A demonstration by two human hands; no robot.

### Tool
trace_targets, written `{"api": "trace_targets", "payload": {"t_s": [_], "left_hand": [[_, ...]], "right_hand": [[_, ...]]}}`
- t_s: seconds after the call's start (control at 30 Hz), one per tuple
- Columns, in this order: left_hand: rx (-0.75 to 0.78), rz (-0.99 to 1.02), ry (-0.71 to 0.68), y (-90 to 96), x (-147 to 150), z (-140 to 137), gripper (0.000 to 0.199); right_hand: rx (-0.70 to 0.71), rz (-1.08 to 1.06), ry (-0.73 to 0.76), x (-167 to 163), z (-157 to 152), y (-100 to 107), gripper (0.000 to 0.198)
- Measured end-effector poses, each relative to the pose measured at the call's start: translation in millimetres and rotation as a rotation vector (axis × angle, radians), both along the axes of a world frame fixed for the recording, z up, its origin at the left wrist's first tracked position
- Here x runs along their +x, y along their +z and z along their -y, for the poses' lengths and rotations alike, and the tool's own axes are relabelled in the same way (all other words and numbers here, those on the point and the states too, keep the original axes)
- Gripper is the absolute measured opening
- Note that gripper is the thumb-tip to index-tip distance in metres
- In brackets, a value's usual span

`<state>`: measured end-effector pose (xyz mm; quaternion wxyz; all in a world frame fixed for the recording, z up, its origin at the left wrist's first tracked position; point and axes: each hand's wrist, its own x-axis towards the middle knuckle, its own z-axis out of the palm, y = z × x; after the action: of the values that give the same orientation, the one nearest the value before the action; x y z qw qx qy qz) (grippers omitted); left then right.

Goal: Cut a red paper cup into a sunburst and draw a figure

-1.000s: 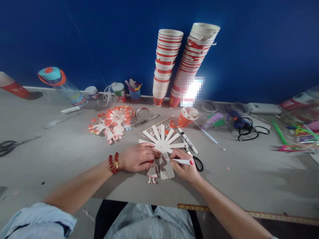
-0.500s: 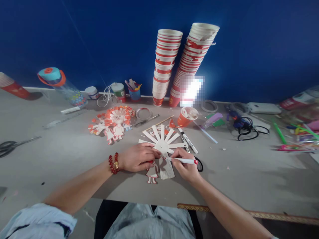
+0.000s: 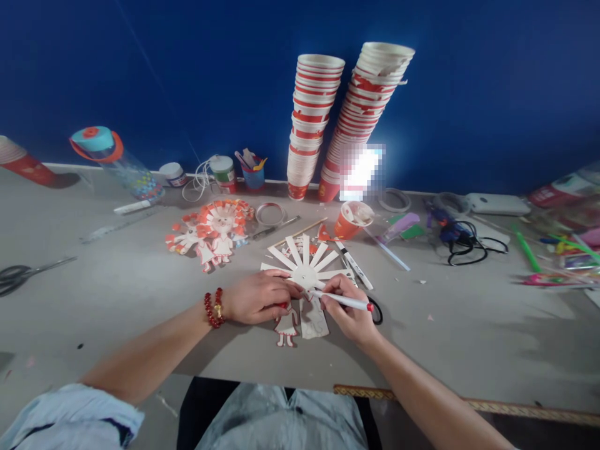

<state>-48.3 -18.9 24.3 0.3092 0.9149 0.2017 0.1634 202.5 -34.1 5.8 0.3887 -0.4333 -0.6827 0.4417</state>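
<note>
My right hand (image 3: 345,312) grips a white marker (image 3: 354,302) with a red end, its tip at the top of a paper piece (image 3: 314,322) with faint pencil lines. That piece hangs below a white paper wheel (image 3: 304,275) cut into spread strips. My left hand (image 3: 262,297) lies over the paper from the left, fingers fairly flat, fingertips near the wheel's lower edge. Under its fingers, a small doll cutout (image 3: 285,327) with a red-outlined dress is partly hidden. Something red shows by the fingers, too small to make out.
Two tall paper cup stacks (image 3: 309,125) stand against the blue wall. Finished-looking paper dolls (image 3: 220,228) lie left of the wheel. A red cup (image 3: 349,222) holds scraps; scissors (image 3: 28,273) lie far left. Dark cords (image 3: 464,240) and bright pens (image 3: 527,247) are at the right.
The marker's tip has shifted slightly up and its shaft tilts more. My left hand and the paper stay in place.
</note>
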Motion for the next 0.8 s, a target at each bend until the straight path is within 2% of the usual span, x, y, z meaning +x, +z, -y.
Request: {"api": "trace_targets", "payload": {"t_s": [0.5,0.7,0.8], "left_hand": [[-0.056,0.021,-0.005,-0.9,-1.6,-2.0,0.019],[-0.048,0.032,0.010,-0.5,-1.6,-1.5,0.023],[-0.044,0.031,0.007,-0.7,-1.5,-1.6,0.024]], "right_hand": [[0.032,-0.023,-0.022,-0.2,-0.3,5.3,0.008],[0.169,0.084,-0.053,1.7,5.1,9.2,0.007],[0.240,0.146,-0.014,1.9,7.0,8.4,0.007]]}}
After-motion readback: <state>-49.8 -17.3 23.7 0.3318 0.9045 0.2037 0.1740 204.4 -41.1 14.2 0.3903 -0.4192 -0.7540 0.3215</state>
